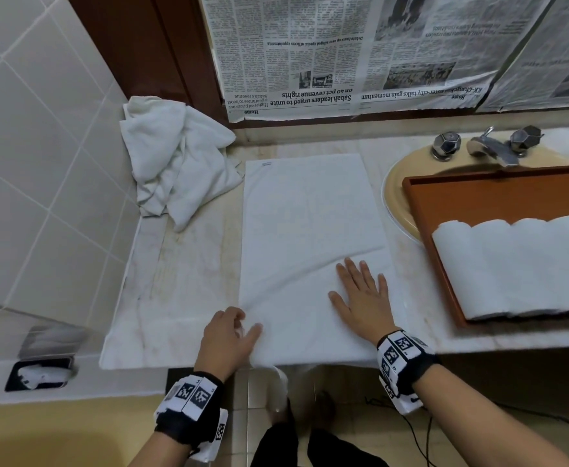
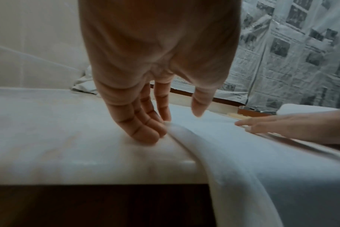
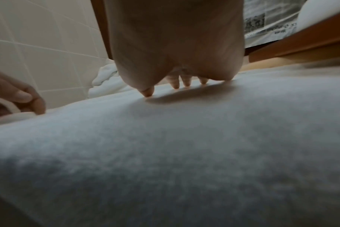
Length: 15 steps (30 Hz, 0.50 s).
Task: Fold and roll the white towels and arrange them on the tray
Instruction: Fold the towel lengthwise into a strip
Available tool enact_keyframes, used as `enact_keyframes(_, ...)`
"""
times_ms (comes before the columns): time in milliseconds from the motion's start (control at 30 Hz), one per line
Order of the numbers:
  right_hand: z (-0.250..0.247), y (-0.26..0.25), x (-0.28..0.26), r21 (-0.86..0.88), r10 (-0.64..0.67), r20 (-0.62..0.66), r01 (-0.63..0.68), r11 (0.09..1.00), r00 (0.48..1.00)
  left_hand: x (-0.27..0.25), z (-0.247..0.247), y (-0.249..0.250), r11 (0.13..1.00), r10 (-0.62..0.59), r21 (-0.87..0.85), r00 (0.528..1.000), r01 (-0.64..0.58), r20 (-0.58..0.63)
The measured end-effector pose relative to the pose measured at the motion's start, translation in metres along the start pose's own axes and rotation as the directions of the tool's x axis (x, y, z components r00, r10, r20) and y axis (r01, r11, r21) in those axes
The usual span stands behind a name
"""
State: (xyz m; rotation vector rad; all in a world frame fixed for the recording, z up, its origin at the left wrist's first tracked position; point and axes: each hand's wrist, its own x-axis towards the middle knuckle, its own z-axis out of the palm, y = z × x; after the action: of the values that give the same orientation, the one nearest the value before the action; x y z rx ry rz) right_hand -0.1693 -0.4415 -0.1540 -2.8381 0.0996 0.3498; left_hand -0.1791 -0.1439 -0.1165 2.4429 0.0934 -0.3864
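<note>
Right hand [image 1: 362, 299] flat, spread on towel [image 1: 310, 230]; left hand [image 1: 227, 335] pinching its near edge

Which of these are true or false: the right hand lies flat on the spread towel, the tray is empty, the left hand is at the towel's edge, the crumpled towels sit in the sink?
1. The right hand lies flat on the spread towel. True.
2. The tray is empty. False: rolled towels lie on it.
3. The left hand grips the towel's left edge. True.
4. The crumpled towels sit in the sink. False: they lie on the counter, far left corner.
</note>
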Motion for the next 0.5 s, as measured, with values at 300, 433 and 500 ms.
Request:
enact_keyframes(300,0.004,0.003,-0.010,-0.031,-0.010,0.017,0.011,0.999,1.000,-0.005,-0.008,-0.005,0.998,-0.044,0.043,0.982,0.036,0.183)
enact_keyframes(433,0.004,0.006,-0.012,-0.004,-0.004,0.007,0.004,1.000,1.000,0.003,-0.016,-0.003,0.993,0.003,0.116,0.980,-0.027,0.197)
enact_keyframes(500,0.005,0.008,-0.013,-0.007,-0.009,0.000,0.009,1.000,1.000,0.001,-0.016,-0.007,0.989,0.011,0.144,0.981,-0.040,0.195)
